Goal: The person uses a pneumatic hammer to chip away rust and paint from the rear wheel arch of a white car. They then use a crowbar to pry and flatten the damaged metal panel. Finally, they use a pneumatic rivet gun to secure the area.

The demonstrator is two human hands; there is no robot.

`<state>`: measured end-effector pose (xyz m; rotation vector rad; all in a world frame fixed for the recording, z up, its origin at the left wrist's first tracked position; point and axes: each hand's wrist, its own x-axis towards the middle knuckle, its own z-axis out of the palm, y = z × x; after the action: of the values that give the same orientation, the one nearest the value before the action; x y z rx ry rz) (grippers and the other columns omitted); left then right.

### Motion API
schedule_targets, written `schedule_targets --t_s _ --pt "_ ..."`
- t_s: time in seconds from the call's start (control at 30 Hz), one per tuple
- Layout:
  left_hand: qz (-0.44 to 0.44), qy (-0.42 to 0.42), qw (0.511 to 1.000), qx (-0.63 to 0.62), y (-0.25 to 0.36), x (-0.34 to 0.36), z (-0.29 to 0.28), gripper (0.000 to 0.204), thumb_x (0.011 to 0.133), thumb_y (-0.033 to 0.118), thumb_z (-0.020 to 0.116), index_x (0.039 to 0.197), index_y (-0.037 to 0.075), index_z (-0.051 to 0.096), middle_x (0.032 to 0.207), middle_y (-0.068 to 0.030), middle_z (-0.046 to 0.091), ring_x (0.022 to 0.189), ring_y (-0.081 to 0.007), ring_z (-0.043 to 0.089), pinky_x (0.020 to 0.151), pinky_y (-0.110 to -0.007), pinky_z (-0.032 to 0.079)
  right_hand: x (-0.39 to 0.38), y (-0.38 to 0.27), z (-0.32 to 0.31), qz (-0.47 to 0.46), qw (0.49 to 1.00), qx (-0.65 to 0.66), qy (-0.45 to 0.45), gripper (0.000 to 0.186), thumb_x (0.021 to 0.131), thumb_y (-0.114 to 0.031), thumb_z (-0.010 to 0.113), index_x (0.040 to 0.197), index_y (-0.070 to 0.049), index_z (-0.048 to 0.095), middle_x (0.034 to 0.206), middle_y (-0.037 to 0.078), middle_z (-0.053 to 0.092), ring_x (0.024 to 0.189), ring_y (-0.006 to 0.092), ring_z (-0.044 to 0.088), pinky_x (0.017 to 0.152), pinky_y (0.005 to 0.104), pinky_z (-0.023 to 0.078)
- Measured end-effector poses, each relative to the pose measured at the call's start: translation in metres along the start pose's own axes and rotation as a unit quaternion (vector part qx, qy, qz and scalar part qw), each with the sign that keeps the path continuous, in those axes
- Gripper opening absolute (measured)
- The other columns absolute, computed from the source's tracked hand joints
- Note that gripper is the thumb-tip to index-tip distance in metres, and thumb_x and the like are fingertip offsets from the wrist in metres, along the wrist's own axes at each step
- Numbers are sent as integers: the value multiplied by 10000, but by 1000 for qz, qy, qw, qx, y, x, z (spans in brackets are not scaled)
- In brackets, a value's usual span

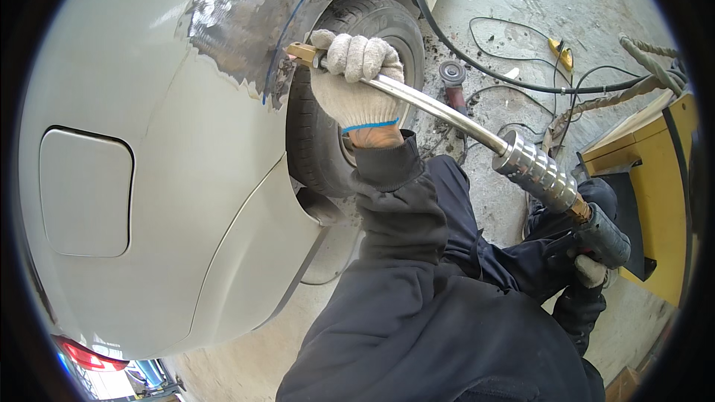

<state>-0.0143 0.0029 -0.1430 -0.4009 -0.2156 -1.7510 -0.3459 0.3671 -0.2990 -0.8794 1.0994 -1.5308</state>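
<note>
A slide hammer dent puller (458, 119) slants across the view, with a bright steel rod, a ribbed sliding weight (538, 173) and a black handle (605, 235). My left hand (354, 67), in a knitted glove, is closed around the rod just behind its brass-coloured tip (304, 53). That tip is at the edge of the wheel arch, against or very near the bare metal. At the other end my gloved right hand (592, 272) is at the handle, its fingers mostly hidden. The pale car panel (186, 134) has a ground-down bare metal patch (238, 18) with a blue line along the arch.
Behind my left hand is the car's wheel (357, 18). An angle grinder (453, 85) lies on the concrete floor among cables, and a thick black hose (506, 83) runs past it. A yellow cabinet or machine (655, 171) stands close to my right arm.
</note>
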Motion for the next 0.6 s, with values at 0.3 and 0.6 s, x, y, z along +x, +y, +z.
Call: schedule_targets --t_s 0.3,0.6 --pt "2 24 1000 19 1 -2 7 315 1042 209 453 874 78 686 559 54 452 447 -85 387 481 -262 354 0 1 2 -2 1000 0 1 618 745 -238 856 1272 7 644 1061 86 689 852 204 652 753 326 528" --pt "-25 -9 1000 8 19 -3 -15 339 1052 254 444 960 61 706 610 52 484 505 -92 424 518 -273 379 -6 -2 0 5 1000 -10 9 621 745 -233 859 1274 13 644 1070 89 691 857 206 656 760 326 533"
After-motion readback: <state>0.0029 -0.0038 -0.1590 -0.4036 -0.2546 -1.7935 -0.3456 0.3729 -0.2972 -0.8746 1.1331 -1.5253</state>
